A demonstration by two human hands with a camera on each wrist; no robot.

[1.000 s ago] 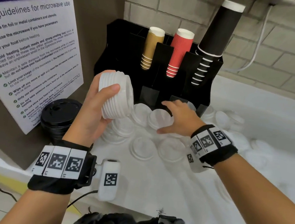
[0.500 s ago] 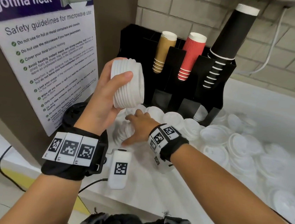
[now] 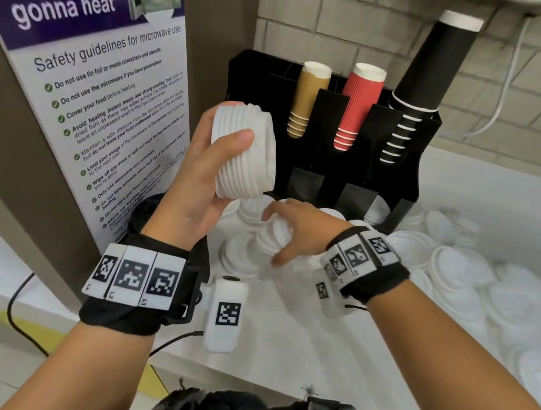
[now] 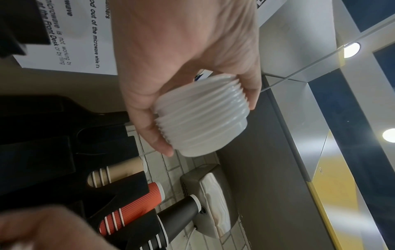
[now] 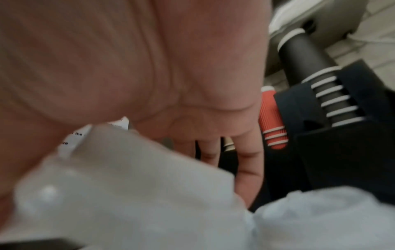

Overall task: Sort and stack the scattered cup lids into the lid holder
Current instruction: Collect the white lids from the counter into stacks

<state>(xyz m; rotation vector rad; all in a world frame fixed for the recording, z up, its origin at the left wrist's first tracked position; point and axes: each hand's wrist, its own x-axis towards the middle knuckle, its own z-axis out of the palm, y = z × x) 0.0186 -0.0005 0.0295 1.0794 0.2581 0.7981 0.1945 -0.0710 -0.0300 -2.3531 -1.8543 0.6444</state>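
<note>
White table (image 3: 297,342) fills my head view, set against a pale brick wall, with a microwave safety poster (image 3: 91,83) on a brown panel at the left. At the back stands the black lid holder (image 3: 359,181), its upper slots carrying tan, red and black stacks of paper cups. Loose white lids (image 3: 456,276) lie scattered across the table in front of and to the right of the holder. My left hand (image 3: 196,189) is raised in front of the holder, thumb and fingers curled round a nested stack of white lids (image 3: 244,154) held on its side. My right hand (image 3: 296,231) is low over the lids nearest the holder, fingers bent round a small tilted pile of lids (image 3: 272,235).

From the left wrist, the left hand (image 4: 181,67) clasps the ribbed stack of white lids (image 4: 203,118) between thumb and fingers, with the holder's cup stacks beyond.

From the right wrist the picture is blurred: the right hand (image 5: 149,76) sits over a white lid surface (image 5: 128,194), thumb against it, fingers reaching past its far edge towards the lid holder (image 5: 342,152).
</note>
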